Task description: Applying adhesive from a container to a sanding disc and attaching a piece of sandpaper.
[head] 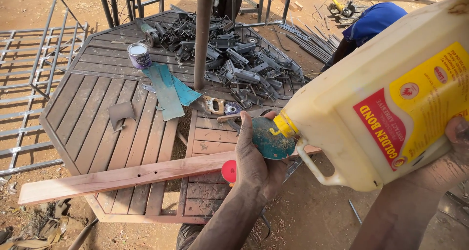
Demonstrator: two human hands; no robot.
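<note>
My right hand (457,133) grips a big pale-yellow plastic jug (386,84) with a yellow and red label, tilted so its yellow spout (284,125) points down and left. My left hand (254,157) holds a round blue-green dish (268,138) right under the spout. A red cap (228,171) shows just below my left hand. A long reddish wooden plank (122,177) lies across the near edge of an octagonal slatted wooden table (97,108), beneath both hands.
On the table: a small tin can (139,55), blue-green metal strips (166,89), a grey sheet scrap (120,113) and a heap of dark metal brackets (239,59) around a central pole (202,35). Metal frames (29,84) lie left. A person in blue (369,20) crouches far right.
</note>
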